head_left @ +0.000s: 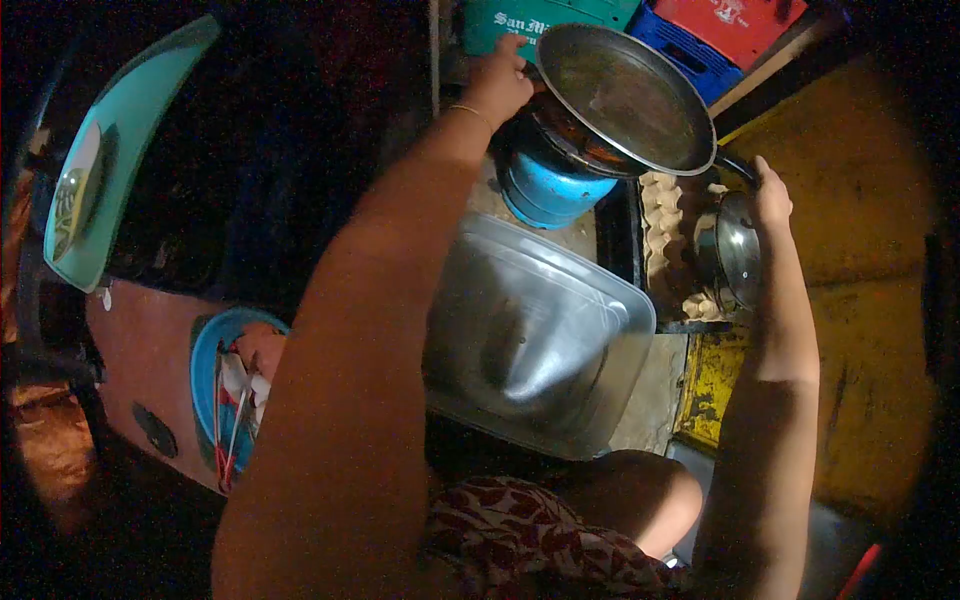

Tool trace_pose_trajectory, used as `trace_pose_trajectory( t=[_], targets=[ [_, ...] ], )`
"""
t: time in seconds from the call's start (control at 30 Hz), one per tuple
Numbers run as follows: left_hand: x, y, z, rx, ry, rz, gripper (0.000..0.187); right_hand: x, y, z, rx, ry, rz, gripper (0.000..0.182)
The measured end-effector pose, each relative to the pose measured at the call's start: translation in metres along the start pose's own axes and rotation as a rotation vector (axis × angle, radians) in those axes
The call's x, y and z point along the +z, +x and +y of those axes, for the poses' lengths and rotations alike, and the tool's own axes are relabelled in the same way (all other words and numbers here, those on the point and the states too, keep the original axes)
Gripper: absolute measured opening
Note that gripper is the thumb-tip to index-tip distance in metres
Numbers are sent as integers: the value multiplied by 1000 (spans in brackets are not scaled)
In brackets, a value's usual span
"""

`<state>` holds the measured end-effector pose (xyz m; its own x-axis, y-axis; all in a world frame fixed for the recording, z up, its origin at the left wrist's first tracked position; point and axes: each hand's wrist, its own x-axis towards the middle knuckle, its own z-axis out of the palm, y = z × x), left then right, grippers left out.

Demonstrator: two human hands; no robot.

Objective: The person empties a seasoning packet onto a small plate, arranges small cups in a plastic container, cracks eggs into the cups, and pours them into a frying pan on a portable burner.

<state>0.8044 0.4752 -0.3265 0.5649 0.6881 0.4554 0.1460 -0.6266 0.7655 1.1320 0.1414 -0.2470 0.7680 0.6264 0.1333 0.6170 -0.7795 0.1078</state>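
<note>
- Frying pan (635, 105): positioned over the blue gas stove (555, 190), tilted, its interior visible; contact with the burner cannot be confirmed. Round, dark, worn interior; pale metallic rim.
- Pan orientation: the long axis runs from upper left to lower right through the dark handle (738, 167), which points toward the right hand (772, 192).
- Hands: right, fingers closed around the handle's end. Left hand (505, 80), beside the pan's left rim, fingers partly curled; whether it grips the pan cannot be told.
- Adjacent right: bumpy, molded egg tray (660, 225) and a round pot (738, 250) with a shiny glass lid.
- Nearer the person: rectangular, translucent plastic tub (530, 340) with rounded corners.
- Beyond the pan: green crate (590, 15), blue crate (690, 50) and red crate (735, 18).
- Left: reddish surface (140, 370) carrying a blue basin (204, 370) with utensils; teal tray (130, 160) above.
- Room: dim, unevenly lit; scuffed yellow-brown panel (870, 300) at right.
</note>
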Motion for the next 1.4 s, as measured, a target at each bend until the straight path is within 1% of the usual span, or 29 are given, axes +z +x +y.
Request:
trace_pose_trajectory(
  t=[0.07, 0.1, 0.13, 0.17, 0.23, 0.27, 0.33, 0.37, 0.43, 0.5, 0.57, 0.63, 0.67, 0.7, 0.73, 0.77, 0.8, 0.83, 0.9, 0.93, 1.0, 1.03, 1.1, 1.13, 1.17, 1.23, 1.3, 1.33, 1.4],
  targets=[
    [4, 2, -2, 1, 47, 107, 56, 3, 0, -1, 22, -9, -24, 48],
    [8, 3, -8, 0, 46, 105, 56, 12, 0, 3, -20, 63, 116, 35],
    [13, 4, -14, -5, -46, 107, 56, 18, 2, 7, -63, 134, 257, 27],
    [16, 5, -17, -10, -137, 109, 57, 14, 4, 5, -61, 131, 257, 27],
    [13, 3, -14, -33, -157, 102, 61, 0, 5, -5, 81, -1, -42, 46],
    [14, 3, -18, -55, -175, 97, 65, 1, 3, -5, 82, -1, -44, 46],
    [21, 6, -32, -46, -234, 102, 68, 3, -1, -5, -65, 42, 167, 18],
    [20, 6, -30, -34, -293, 108, 72, 3, -1, -5, -65, 41, 165, 18],
    [16, 0, -28, -45, -286, 82, 73, 5, 0, -6, -62, 70, 193, 18],
    [9, -2, -22, -52, -279, 55, 74, -1, -4, -13, -53, 48, 170, 19],
    [4, -3, -17, -73, -119, 36, 91, -4, -6, -15, -42, 28, 147, 21],
    [1, -5, -15, -81, -120, 30, 90, -5, -4, -15, -14, -3, 106, 30],
    [-1, -5, -16, -88, -123, 27, 90, -5, -4, -15, -10, -4, 106, 30],
    [-4, -6, -22, -86, -126, 23, 90, -5, -4, -15, 9, 43, 92, 34],
    [-10, -7, -29, -13, -75, 37, 84, -5, -5, -15, 31, 91, 80, 38],
    [-9, -8, -28, -87, -207, 68, 73, -7, -7, -16, 43, 90, 82, 38],
    [-9, -8, -28, -158, -341, 110, 63, -9, -8, -18, 53, 90, 23, 40],
    [-11, -9, -28, -149, -345, 102, 63, -11, -9, -20, 63, 91, -34, 44],
    [-27, -14, -21, -150, -228, 192, 55, -16, -14, -25, 91, 81, -73, 43],
    [-33, -18, -18, -142, -231, 186, 55, -17, -18, -27, 46, 36, -75, 43],
    [-46, -28, -13, -134, 8, 274, 47, -18, -24, -31, -2, 6, -69, 43],
    [-51, -35, -8, -125, 8, 270, 47, -19, -25, -32, 5, 11, -65, 43],
    [-68, -55, 16, -237, -216, 175, 38, -20, -27, -34, 72, 60, -95, 44],
    [-75, -66, 29, -228, -217, 170, 38, -18, -30, -36, 1, -82, -90, 44],
    [-84, -79, 42, -189, -210, 156, 37, -16, -33, -35, 9, -80, -86, 44],
    [-100, -103, 68, -147, -204, 140, 36, -16, -38, -37, -34, -8, 69, 26],
    [-118, -125, 94, -168, -312, 58, 35, -24, -44, -46, -11, -10, 40, 26],
    [-128, -134, 110, -164, -313, 56, 35, -27, -47, -48, -7, -21, 30, 27],
    [-145, -151, 141, -255, -243, 20, 35, -35, -56, -57, -1, -33, 23, 27]
  ],
)
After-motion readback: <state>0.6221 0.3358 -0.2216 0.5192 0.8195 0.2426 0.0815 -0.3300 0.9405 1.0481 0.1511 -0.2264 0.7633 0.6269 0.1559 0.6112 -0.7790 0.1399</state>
